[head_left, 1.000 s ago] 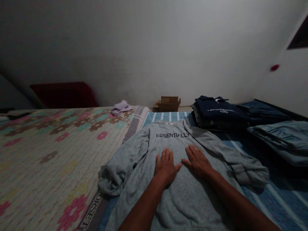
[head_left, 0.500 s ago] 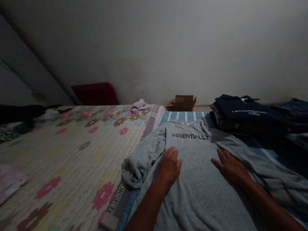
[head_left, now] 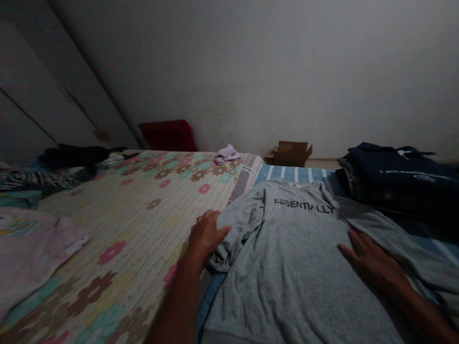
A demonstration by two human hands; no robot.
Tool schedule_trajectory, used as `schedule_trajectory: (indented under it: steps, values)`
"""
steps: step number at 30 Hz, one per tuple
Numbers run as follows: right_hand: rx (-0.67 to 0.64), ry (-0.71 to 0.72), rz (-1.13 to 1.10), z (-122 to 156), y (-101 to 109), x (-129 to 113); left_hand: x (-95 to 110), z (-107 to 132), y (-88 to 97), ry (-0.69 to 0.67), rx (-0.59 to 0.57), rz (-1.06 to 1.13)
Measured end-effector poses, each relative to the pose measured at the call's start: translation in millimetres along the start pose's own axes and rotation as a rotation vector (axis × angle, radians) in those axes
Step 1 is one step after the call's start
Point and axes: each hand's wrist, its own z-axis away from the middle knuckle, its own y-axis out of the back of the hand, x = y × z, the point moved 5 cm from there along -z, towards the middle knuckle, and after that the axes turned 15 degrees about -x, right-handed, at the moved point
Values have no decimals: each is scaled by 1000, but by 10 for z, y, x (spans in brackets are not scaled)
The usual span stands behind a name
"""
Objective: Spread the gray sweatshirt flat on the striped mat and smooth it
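Observation:
A grey long-sleeved shirt (head_left: 297, 258) with "ESSENTIALLY" printed across its chest lies spread out, neckline away from me. Its left-side sleeve is bunched beside the body, and the other runs out to the right. My left hand (head_left: 207, 235) is at the outer edge of the bunched sleeve, thumb apart from the fingers; whether it touches the cloth I cannot tell. Flat on the right side of the shirt front rests my right hand (head_left: 375, 260), fingers stretched out and holding nothing.
Under the shirt is a blue striped cover (head_left: 283, 172). A flowered bedspread (head_left: 143, 229) spreads to the left, with a pink garment (head_left: 36, 253) and a small lilac cloth (head_left: 226, 155). Folded dark clothes (head_left: 401, 172) are stacked at right. A cardboard box (head_left: 291, 154) stands by the wall.
My left hand has moved left from the shirt front to the sleeve's outer edge. The right hand stays flat on the shirt. The view has turned left.

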Motion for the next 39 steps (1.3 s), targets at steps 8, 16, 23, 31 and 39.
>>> schedule_trajectory:
  steps: [8,16,23,31,39]
  values:
    - [1,17,-8,-4,-18,41,-294,-63,-43,-77,-12,359]
    - [18,14,-25,7,14,13,323,-56,391,-319,92,704]
    - [-10,-8,-24,20,45,-8,984,60,88,-685,-588,807]
    - [-1,-5,-4,41,137,-64,843,93,-225,-546,-430,449]
    - [-6,-12,0,88,173,-110,1226,347,-481,-478,-360,194]
